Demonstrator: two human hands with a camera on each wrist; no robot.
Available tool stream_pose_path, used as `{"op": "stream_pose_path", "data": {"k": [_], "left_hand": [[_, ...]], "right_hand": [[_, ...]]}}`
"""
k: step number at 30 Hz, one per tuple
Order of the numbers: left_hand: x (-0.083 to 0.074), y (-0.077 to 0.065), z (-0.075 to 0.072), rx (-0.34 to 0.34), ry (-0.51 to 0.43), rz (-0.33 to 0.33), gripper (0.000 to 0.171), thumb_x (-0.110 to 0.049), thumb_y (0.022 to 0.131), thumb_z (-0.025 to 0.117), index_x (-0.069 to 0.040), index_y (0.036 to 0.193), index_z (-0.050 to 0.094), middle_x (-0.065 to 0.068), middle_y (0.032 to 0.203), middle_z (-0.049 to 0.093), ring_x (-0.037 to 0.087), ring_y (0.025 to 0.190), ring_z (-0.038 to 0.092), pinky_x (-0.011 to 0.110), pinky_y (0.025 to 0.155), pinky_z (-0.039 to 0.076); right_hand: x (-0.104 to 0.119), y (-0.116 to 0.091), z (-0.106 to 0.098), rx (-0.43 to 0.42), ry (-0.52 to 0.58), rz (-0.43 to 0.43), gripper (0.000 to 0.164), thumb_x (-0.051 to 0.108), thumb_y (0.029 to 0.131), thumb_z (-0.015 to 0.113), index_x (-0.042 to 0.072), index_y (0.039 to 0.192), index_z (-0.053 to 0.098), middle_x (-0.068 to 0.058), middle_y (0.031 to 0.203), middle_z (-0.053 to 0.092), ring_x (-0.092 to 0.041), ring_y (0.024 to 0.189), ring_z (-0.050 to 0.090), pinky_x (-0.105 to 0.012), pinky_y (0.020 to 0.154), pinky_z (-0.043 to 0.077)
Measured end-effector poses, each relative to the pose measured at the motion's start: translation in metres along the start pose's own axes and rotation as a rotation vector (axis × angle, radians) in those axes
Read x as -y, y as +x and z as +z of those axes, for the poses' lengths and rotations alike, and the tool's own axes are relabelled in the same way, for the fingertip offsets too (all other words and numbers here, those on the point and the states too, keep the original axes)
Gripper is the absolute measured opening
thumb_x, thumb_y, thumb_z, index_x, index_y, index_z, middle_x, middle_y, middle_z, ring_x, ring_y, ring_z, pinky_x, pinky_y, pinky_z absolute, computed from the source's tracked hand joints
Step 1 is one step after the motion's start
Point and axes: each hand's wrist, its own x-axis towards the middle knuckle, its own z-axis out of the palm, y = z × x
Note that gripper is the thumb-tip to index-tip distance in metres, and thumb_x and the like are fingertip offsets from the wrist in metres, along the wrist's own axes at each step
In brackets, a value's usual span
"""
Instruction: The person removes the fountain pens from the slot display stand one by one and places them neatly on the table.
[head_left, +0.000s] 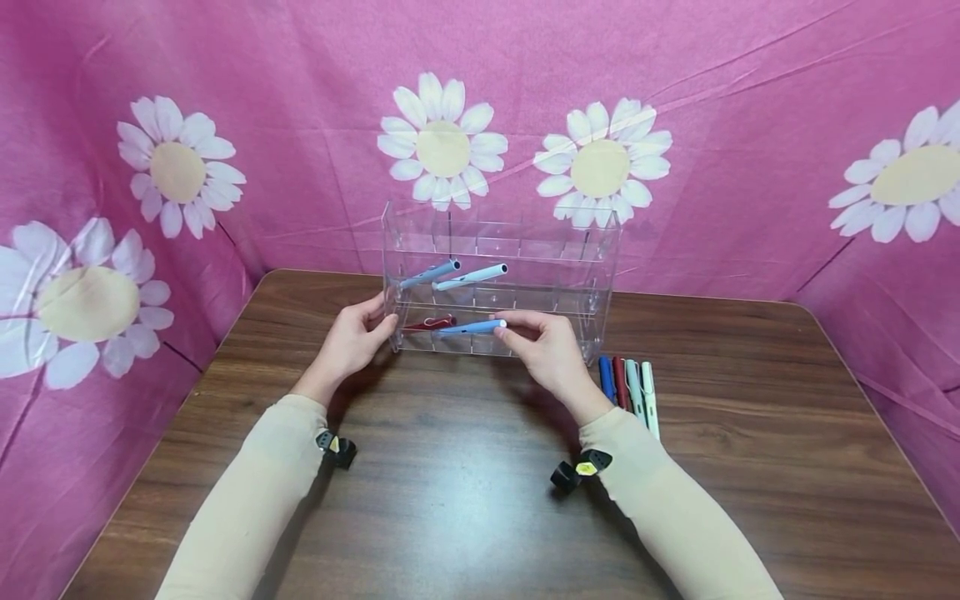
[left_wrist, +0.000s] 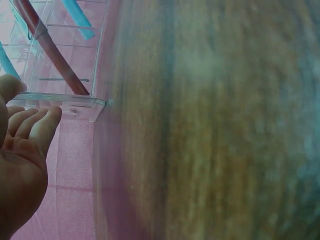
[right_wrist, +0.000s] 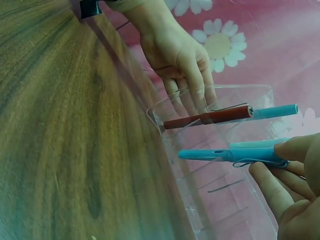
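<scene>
A clear acrylic pen rack (head_left: 611,279) with tiered compartments stands at the back of the table. My left hand (head_left: 351,343) holds its left side panel, thumb on one side and fingers on the other. With thumb and fingers, my right hand (head_left: 553,354) pinches a light blue pen (right_wrist: 207,154) by its capped end, its other end pointing left over the lower tier. Beside it, a dark red pen (right_wrist: 210,118) lies in the leftmost lower compartment. Higher up in the rack rest a blue pen (head_left: 431,273) and a pale blue pen (head_left: 472,277).
Right of the rack, a row of pens lies on the wooden table (head_left: 450,500): a dark blue pen (head_left: 606,377), a red pen (head_left: 621,383), a pale green pen (head_left: 634,388) and a whitish pen (head_left: 648,390), partly behind my right forearm. A pink flowered cloth (head_left: 315,125) hangs behind.
</scene>
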Motion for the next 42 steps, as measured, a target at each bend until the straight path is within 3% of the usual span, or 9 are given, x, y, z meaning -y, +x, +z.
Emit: {"op": "stream_pose_path", "data": {"k": [12, 27, 42], "left_hand": [[-0.001, 0.0, -0.001, -0.003, 0.006, 0.009, 0.05, -0.002, 0.106, 0.061, 0.004, 0.155, 0.053, 0.027, 0.142, 0.065, 0.038, 0.129, 0.067, -0.001, 0.095, 0.044], [0.001, 0.0, 0.0, -0.007, 0.02, 0.001, 0.05, -0.002, 0.106, 0.061, 0.004, 0.155, 0.053, 0.026, 0.142, 0.066, 0.037, 0.127, 0.068, -0.001, 0.093, 0.045], [0.0, 0.0, 0.0, -0.006, 0.019, -0.003, 0.05, -0.003, 0.106, 0.061, 0.003, 0.155, 0.053, 0.025, 0.142, 0.066, 0.036, 0.126, 0.068, -0.001, 0.092, 0.045]], "right_hand": [[0.006, -0.005, -0.013, -0.013, -0.026, 0.007, 0.026, 0.015, 0.101, 0.078, 0.009, 0.126, 0.081, -0.013, 0.118, 0.083, -0.017, 0.097, 0.077, -0.016, 0.077, 0.06], [0.015, -0.01, -0.029, -0.088, 0.069, -0.084, 0.026, 0.007, 0.1, 0.077, 0.001, 0.125, 0.079, -0.018, 0.118, 0.081, 0.005, 0.092, 0.073, -0.014, 0.082, 0.062], [0.02, -0.015, -0.045, -0.138, 0.145, -0.116, 0.026, 0.005, 0.1, 0.076, -0.003, 0.125, 0.077, -0.023, 0.119, 0.08, 0.001, 0.09, 0.078, -0.015, 0.078, 0.062]]}}
